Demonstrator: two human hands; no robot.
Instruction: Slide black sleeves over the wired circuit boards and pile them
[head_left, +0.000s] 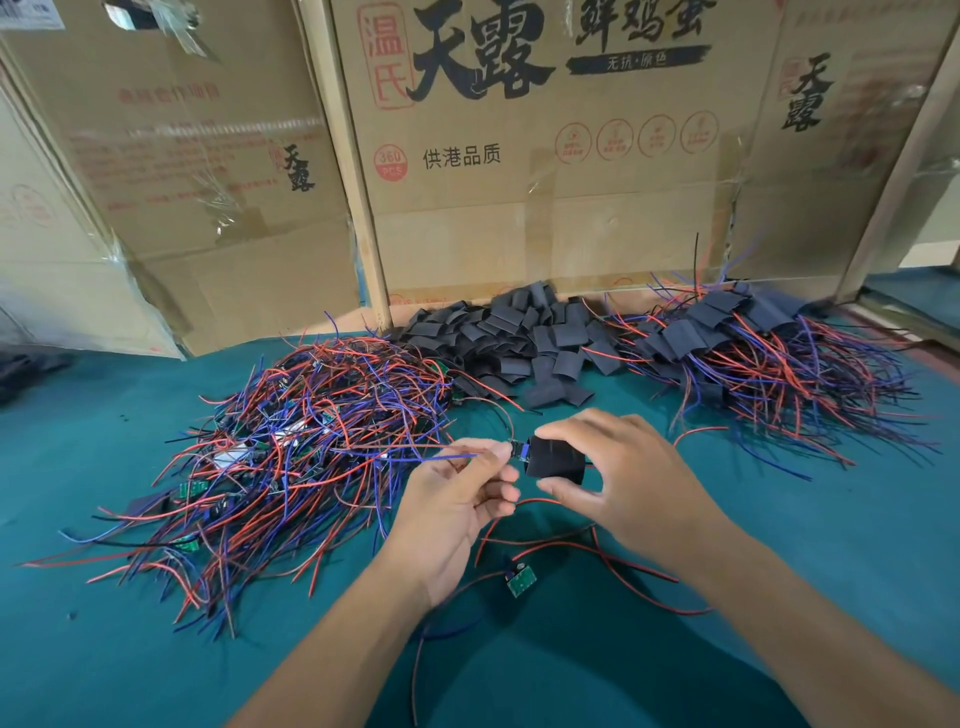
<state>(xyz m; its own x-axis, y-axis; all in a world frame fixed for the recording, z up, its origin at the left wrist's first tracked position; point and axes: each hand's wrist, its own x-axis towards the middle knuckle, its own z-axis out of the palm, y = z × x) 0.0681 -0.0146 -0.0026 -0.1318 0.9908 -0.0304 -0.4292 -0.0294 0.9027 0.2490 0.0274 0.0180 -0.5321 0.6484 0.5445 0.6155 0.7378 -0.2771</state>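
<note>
Head view takes in a wall of tall brown cardboard cartons (545, 156) printed with black and red characters, standing along the far edge of a teal-green cloth-covered table (831, 545). On the table's left lies a big loose tangle of red and blue wired green circuit boards (291, 457), not yet sleeved. At the far right, against the cartons, sits a heap of boards already in black sleeves (753, 353), their red and blue wires fanning out toward the near edge. Between the two, at the back, is a mound of empty flat black sleeves (524, 338).

Near the middle, the right hand (628, 483) grips one black sleeve (556, 460) between thumb and curled fingers, held above the table. The left hand (457, 499) pinches a small wired circuit board (518, 449) at the sleeve's left opening; the board seems partly inside, though how far is hard to judge. A blue wire (415, 457) runs left from those fingers.

Below the hands, a lone small green circuit board (521, 582) with red leads lies flat on the cloth, apart from the heaps.
</note>
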